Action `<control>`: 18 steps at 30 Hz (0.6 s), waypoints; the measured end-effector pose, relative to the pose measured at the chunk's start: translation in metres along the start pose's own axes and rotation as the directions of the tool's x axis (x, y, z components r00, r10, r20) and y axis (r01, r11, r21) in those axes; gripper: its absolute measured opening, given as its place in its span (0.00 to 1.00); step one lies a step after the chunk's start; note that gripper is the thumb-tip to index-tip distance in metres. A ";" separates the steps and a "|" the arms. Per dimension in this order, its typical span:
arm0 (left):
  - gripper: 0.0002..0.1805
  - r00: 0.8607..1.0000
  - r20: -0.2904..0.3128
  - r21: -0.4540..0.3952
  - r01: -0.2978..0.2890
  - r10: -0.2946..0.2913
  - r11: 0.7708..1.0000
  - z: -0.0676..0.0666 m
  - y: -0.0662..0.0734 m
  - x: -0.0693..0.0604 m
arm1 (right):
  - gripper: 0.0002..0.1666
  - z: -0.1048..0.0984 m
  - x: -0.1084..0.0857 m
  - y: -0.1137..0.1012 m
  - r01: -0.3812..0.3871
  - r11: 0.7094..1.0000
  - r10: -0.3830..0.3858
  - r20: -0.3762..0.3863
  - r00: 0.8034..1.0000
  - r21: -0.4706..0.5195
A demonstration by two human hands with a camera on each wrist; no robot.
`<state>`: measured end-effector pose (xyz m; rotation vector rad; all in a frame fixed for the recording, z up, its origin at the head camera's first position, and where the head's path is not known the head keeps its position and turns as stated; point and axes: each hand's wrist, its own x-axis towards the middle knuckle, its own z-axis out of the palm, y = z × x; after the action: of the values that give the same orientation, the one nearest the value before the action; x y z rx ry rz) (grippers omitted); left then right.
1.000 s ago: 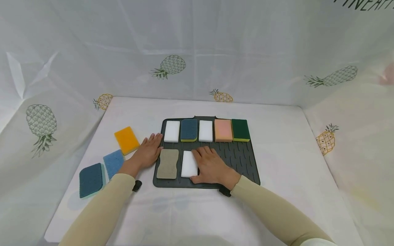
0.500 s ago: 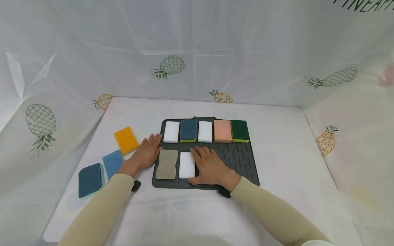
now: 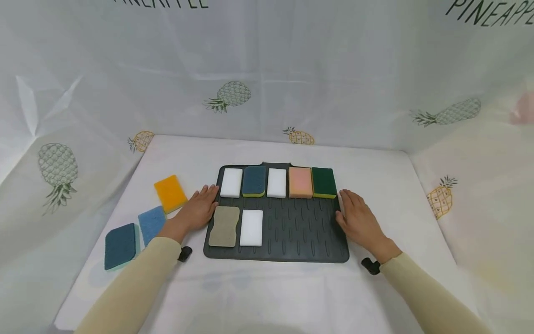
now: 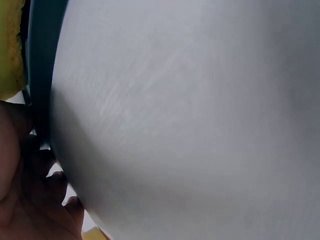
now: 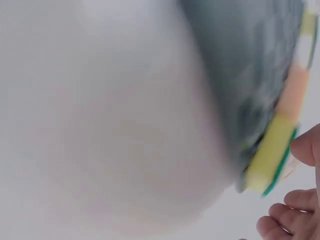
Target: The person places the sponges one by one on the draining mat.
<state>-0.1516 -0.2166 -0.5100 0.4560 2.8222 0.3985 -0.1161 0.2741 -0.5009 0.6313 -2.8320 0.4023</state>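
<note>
A dark grey mat [image 3: 300, 232] lies on the table. Along its back edge stand a white block [image 3: 231, 183], a blue sponge [image 3: 254, 181], another white block [image 3: 277, 183], a pink sponge [image 3: 300, 182] and a dark green sponge [image 3: 324, 182]. In the front row are a beige sponge [image 3: 224, 226] and a white block [image 3: 251, 228]. My left hand [image 3: 194, 210] rests at the mat's left edge, fingers extended. At the right edge is my right hand [image 3: 361, 221], fingers relaxed and holding nothing; its fingers show beside the green sponge in the right wrist view.
Left of the mat lie a yellow sponge [image 3: 170, 194], a light blue sponge [image 3: 152, 223] and a dark blue one with a pale underside [image 3: 120, 247]. A white sheet with pineapple prints [image 3: 267, 60] hangs behind the white table [image 3: 267, 297].
My right hand has left the front white block and moved right to the mat's right edge. That block sits slightly further left, nearer the beige sponge. My left hand stays at the left edge.
</note>
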 end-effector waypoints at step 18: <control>0.26 0.977 -0.204 -0.045 0.046 -0.054 0.998 -0.031 0.004 -0.013 | 0.35 0.009 -0.005 0.021 0.003 1.000 0.001 0.258 0.966 -0.015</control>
<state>-0.1477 -0.2240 -0.4778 0.3525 3.0107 0.5187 -0.1225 0.2914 -0.5153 0.7311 -3.0767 0.3181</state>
